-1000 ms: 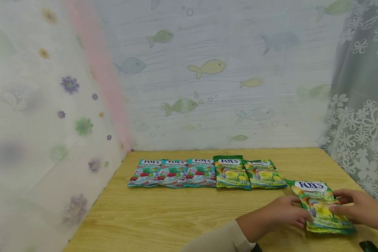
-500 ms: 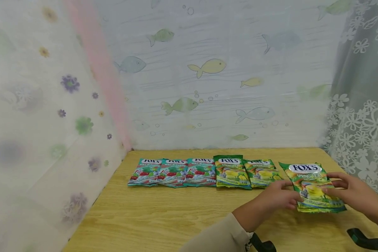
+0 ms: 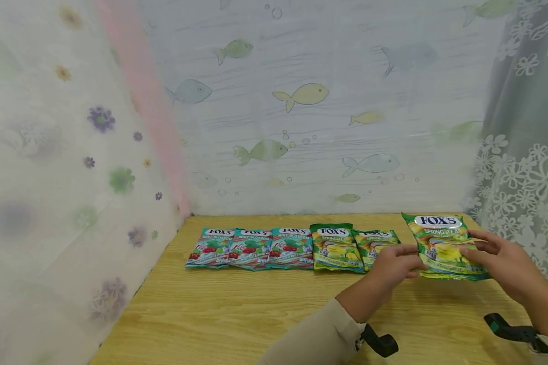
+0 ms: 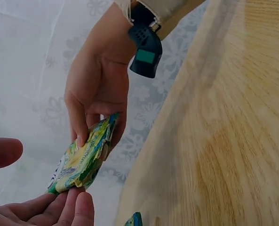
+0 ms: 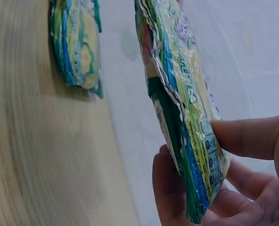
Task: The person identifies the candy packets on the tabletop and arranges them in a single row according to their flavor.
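A green and yellow Fox's Spring Tea candy bag (image 3: 443, 248) is raised off the table at the right in the head view, tilted with its front toward me. My right hand (image 3: 507, 266) pinches its right side, thumb on the front and fingers behind, as the right wrist view shows on the candy bag (image 5: 191, 94). At the opposite edge is my left hand (image 3: 395, 266). In the left wrist view its fingers (image 4: 59, 209) touch the end of the candy bag (image 4: 85, 157), while the thumb (image 4: 3, 153) stands apart from it.
Along the back of the wooden table (image 3: 237, 314) lies a row of bags: several in all, teal Mint Blossom bags (image 3: 251, 249) at left, then a Spring Tea bag (image 3: 335, 248) and another Spring Tea bag (image 3: 370, 248) partly behind my left hand. A fish-patterned sheet (image 3: 310, 132) hangs behind.
Both hands have moved the candy bag away from me, toward the back of the table, and slightly left. It has come up off the table. The row of bags has stayed put.
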Available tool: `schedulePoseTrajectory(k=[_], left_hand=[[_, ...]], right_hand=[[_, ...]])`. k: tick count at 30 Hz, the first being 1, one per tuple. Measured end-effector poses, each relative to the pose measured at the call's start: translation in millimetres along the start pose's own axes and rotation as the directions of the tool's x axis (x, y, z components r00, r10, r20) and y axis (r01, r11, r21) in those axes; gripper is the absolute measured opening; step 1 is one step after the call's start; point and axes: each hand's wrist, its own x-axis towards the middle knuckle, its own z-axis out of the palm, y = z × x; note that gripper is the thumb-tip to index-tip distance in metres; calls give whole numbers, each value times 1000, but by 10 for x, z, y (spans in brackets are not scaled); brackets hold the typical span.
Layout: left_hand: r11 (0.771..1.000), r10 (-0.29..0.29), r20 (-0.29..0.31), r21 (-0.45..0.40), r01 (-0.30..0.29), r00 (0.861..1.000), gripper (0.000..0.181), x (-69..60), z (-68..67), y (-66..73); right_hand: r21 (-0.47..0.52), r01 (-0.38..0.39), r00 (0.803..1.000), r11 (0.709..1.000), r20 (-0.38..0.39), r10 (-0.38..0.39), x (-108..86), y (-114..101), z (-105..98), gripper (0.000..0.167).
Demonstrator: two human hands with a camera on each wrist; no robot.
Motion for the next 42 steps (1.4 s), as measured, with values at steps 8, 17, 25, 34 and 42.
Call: schedulePoseTrajectory(k=[8, 17, 25, 34, 42], left_hand=[[999, 29, -1, -38, -29, 1000, 40, 120, -19, 19], [991, 57, -24, -121, -60, 998, 43, 308, -20, -58], [978, 74, -32, -194, -79, 997, 48, 359, -6, -113], [962, 49, -20, -266, -53, 999, 45, 454, 11, -233], [957, -9, -65, -289, -11, 998, 47, 516, -23, -336]], right_hand=[[160, 5, 996, 987, -88, 9, 146, -20, 65, 79], [657, 36, 997, 753, -78, 21, 322, 34, 157, 82], [701, 10, 997, 713, -64, 49, 451, 142, 270, 82], [741, -40, 994, 670, -37, 100, 505, 361, 386, 79], [541, -90, 986, 836, -71, 152, 567, 380, 471, 71]])
